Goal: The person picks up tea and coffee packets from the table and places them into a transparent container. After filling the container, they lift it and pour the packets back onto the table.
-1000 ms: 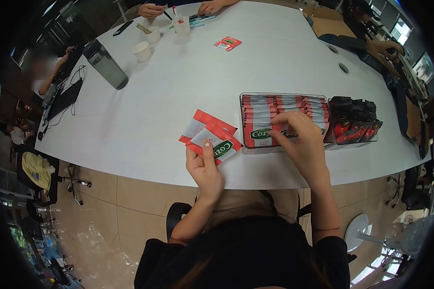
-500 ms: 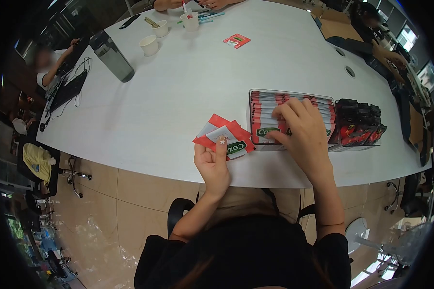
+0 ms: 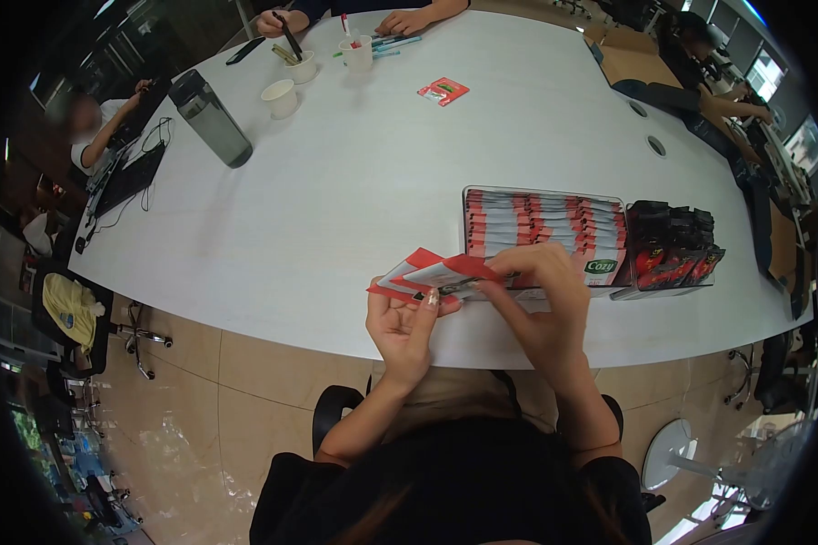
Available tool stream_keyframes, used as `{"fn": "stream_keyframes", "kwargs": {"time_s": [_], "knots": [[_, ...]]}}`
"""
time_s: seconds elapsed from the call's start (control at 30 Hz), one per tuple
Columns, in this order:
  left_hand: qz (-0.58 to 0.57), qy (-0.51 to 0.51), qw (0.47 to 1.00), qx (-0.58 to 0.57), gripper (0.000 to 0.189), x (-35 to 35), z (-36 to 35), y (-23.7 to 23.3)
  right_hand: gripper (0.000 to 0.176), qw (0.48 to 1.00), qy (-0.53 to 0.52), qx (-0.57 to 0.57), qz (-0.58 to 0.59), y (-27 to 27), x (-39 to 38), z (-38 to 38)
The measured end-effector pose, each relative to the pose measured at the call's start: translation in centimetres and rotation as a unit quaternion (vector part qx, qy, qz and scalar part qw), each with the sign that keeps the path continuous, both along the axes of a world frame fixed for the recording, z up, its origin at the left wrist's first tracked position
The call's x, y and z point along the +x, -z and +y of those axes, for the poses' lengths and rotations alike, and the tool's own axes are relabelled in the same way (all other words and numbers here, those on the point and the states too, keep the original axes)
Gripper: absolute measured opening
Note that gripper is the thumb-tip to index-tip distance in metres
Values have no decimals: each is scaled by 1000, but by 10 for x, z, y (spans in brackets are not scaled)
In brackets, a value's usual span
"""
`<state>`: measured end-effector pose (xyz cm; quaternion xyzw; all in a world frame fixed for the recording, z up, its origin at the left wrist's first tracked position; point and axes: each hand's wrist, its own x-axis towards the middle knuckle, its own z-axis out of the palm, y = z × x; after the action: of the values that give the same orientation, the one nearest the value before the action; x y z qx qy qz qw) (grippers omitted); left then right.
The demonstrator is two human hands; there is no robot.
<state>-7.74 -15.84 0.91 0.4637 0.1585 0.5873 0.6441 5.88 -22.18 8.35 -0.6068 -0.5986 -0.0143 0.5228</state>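
Several red-and-white packets [image 3: 418, 275] are fanned out in my left hand [image 3: 404, 329], the thumb pressed on top of them. My right hand [image 3: 552, 304] pinches the right end of a packet at the same bunch, in front of the clear box. That clear box [image 3: 545, 227] holds rows of red-and-white packets, one showing a green "Cozy" label. Against its right side stands a second container with black-and-red packets [image 3: 671, 241]. Farther back, a single red packet [image 3: 443, 91] lies flat on the white table [image 3: 336, 182].
A grey bottle [image 3: 211, 118] stands at the left back, near a paper cup [image 3: 280, 98]. Two more cups hold pens and sticks. Across the table are another person's hands [image 3: 405, 21]. A phone, a laptop and open cardboard [image 3: 636, 59] are around the edges.
My right hand has moved from the box leftward to the packets in my left hand and closed on one. The other person's hand now holds a black object over a cup.
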Motion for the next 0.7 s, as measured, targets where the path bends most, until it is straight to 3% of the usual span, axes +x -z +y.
{"fn": "stream_keyframes", "kwargs": {"time_s": [0.13,0.2,0.33,0.43,0.6,0.7], "knots": [[23,-27,999,10,36,4,0,-3,22,977,22,36,209,-4,18,-18],[13,-18,1000,10,34,1,1,-4,18,962,66,103,245,-6,33,-24],[38,-19,999,15,38,-1,2,-1,22,983,131,100,80,-13,68,-37],[63,-32,997,7,44,0,2,-1,24,989,147,17,7,-21,71,-42],[66,-46,997,8,51,4,0,-7,22,975,55,-92,-193,-20,75,-31],[71,-42,997,-2,51,3,0,-7,16,970,11,-131,-206,-12,76,-19]]}}
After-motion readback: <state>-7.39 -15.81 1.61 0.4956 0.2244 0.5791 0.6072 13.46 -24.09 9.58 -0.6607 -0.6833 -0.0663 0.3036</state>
